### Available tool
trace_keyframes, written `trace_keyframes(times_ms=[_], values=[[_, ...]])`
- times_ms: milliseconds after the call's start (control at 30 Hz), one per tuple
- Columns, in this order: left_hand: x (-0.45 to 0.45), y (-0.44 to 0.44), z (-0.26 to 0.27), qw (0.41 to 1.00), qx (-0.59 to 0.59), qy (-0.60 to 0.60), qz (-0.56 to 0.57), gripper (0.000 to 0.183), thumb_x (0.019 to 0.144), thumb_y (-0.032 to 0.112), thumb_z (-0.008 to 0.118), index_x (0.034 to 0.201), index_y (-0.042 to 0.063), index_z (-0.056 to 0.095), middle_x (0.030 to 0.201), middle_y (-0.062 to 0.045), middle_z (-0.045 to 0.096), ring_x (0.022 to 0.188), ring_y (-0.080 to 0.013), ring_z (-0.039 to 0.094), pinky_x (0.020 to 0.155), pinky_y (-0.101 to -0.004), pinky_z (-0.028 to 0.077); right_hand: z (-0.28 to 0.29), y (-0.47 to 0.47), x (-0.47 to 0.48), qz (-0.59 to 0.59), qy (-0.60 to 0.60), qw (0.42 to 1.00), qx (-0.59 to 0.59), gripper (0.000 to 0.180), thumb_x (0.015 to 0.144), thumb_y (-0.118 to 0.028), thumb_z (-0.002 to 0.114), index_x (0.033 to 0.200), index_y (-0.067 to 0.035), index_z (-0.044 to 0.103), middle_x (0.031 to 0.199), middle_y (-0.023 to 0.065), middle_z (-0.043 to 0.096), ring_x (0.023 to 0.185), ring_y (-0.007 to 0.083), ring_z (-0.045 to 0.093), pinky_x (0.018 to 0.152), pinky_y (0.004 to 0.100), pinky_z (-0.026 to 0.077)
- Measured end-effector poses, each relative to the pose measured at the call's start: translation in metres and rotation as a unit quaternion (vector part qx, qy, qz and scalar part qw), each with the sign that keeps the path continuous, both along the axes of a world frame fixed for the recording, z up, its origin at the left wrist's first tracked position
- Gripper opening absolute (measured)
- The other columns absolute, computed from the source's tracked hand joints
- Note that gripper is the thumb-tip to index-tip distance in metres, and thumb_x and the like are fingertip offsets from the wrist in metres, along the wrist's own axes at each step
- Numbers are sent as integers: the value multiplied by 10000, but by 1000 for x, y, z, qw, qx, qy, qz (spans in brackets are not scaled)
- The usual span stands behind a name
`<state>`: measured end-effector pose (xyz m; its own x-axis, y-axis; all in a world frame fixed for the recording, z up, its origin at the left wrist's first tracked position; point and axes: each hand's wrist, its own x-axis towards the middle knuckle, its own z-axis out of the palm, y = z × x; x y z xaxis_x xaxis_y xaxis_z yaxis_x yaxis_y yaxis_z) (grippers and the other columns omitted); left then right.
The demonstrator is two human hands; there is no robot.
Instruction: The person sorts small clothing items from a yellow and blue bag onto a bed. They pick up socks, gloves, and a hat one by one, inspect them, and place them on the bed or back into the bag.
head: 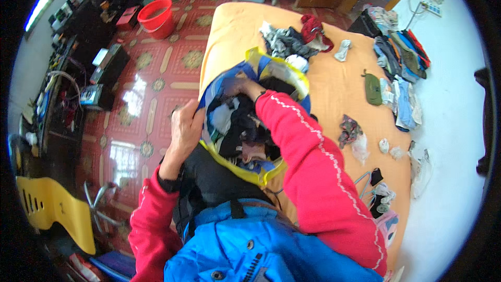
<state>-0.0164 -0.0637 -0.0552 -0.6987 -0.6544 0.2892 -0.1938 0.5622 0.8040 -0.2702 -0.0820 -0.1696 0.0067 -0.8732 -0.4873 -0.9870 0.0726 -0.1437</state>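
Note:
A wide laundry-style bag with a yellow rim [242, 175] and blue sides stands before me at the left side of a bed. Crumpled dark clothes [244, 125] fill it, along with a pale bluish cloth [222, 118]. My left hand [185, 130] grips the bag's left edge, thumb and fingers closed on it. Inside the mouth, near the far left wall, is my right hand [236, 86]; motion blur and shade hide whether its fingers hold anything. My right forearm crosses over the bag's right rim.
Heaped grey clothes [283, 43] and a red garment [313, 33] lie on the orange bedsheet [332, 86] beyond the bag. Folded clothes [403, 53], a green pouch [373, 89] and socks line the wall side. A red bucket [156, 17] and yellow chair [58, 211] stand left.

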Motion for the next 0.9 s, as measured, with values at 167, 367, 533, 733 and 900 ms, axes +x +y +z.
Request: trace_keyframes(times_ms=[167, 367, 533, 733, 900], values=[[-8, 31, -4, 984, -125, -53, -114, 155, 857, 110, 556, 742, 24, 498, 579, -216, 513, 553, -407, 556, 488, -461, 406, -73, 10, 9, -142, -102, 962, -210, 344, 810, -300, 595, 1010, -34, 684, 1106, 196, 650, 1010, 351, 620, 903, 424, 472], [13, 33, 7, 997, 1, -15, -79, 176, 860, 29, 551, 706, 4, 470, 532, -171, 447, 426, -265, 467, 440, -364, 374, -59, 41, 42, 49, 12, 931, -361, 248, 795, -186, 578, 967, -35, 676, 997, 228, 651, 907, 367, 634, 872, 436, 486], [27, 25, 10, 997, 19, -27, -68, 170, 846, 9, 558, 711, -11, 458, 544, -165, 428, 438, -205, 452, 439, -339, 355, 33, 92, 70, 64, 43, 935, -347, 325, 788, -138, 551, 1076, 4, 599, 1096, 228, 599, 1020, 381, 575, 921, 449, 454], [28, 23, 7, 993, 63, -82, -51, 98, 833, 4, 566, 748, -23, 525, 535, -130, 455, 454, -176, 474, 450, -317, 360, 175, 167, 40, 137, -432, 852, -262, 387, 848, -153, 607, 1182, 35, 559, 1143, 208, 600, 1099, 324, 552, 941, 422, 436], [42, 8, -3, 993, 58, -102, -7, 58, 834, 16, 579, 803, -27, 603, 546, -96, 481, 482, -142, 480, 467, -301, 364, 199, 224, -108, -96, -722, 650, -217, 328, 892, -91, 605, 1202, -2, 546, 985, 95, 681, 882, 168, 652, 777, 323, 514]])
